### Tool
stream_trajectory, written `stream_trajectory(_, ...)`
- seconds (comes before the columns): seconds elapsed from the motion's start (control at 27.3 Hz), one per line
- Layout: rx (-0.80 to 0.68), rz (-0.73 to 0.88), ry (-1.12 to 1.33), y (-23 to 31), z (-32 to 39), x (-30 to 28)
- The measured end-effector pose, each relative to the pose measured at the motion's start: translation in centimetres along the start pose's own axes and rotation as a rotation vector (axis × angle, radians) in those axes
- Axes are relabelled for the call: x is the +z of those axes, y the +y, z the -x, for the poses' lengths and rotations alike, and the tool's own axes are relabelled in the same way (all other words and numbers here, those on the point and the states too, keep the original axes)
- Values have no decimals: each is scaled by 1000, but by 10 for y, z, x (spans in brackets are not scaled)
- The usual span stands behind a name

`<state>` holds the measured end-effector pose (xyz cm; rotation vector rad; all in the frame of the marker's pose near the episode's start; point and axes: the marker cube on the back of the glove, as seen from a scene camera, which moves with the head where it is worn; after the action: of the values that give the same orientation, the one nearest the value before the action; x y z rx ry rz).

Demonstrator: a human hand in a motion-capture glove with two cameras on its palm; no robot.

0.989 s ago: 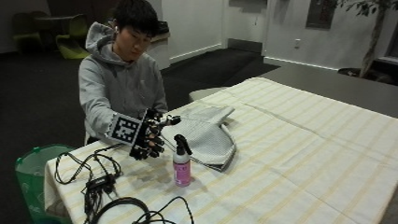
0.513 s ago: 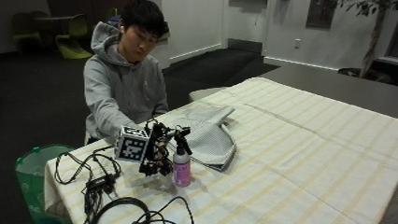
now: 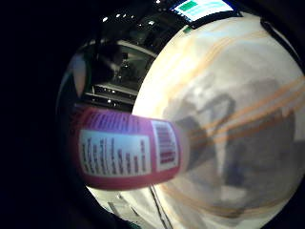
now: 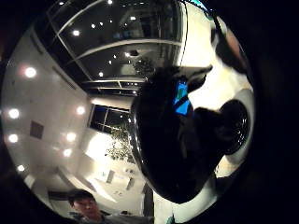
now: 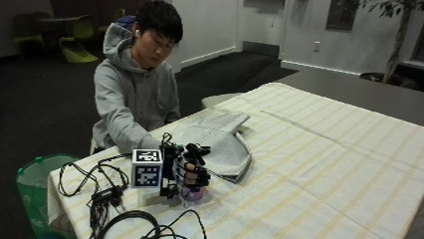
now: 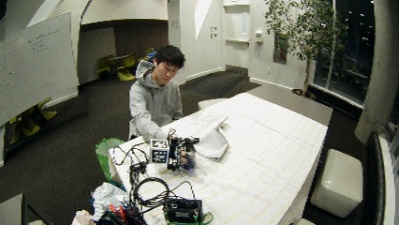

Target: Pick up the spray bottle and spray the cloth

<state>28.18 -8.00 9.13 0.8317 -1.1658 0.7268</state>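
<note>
At the near left of the striped-clothed worktop [image 5: 344,164], the gloved right hand [image 5: 192,172] curls its fingers round the pink cylindrical spray bottle [image 5: 192,195], apparently standing upright on the cloth-covered surface. Just right lies the folded grey cloth [image 5: 218,144], soft and rumpled.

Office lounge: whiteboard [image 6: 37,61], glass walls.

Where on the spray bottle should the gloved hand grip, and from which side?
Wrap the upright spray bottle around its pink body just under the black spray head, coming from the side away from the cloth. That is probably best: the right hand is already there, keeping the trigger reachable.
</note>
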Motion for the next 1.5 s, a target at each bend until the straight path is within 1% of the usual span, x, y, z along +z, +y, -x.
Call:
stream_trajectory(0.26,0,-24,-15,-9,-1,2)
stream_trajectory(0.51,-86,-30,47,-22,1,5)
stream_trajectory(0.66,-107,-30,65,-24,3,7)
stream_trajectory(0.81,-144,18,128,-24,10,8)
stream_trajectory(0.95,-188,149,249,-24,28,11)
stream_trajectory(1.1,-233,361,383,-20,54,16)
stream_trajectory(1.21,-290,539,561,-10,75,22)
stream_trajectory(1.35,-378,728,840,17,100,34)
stream_trajectory(1.5,-396,890,1035,46,121,47)
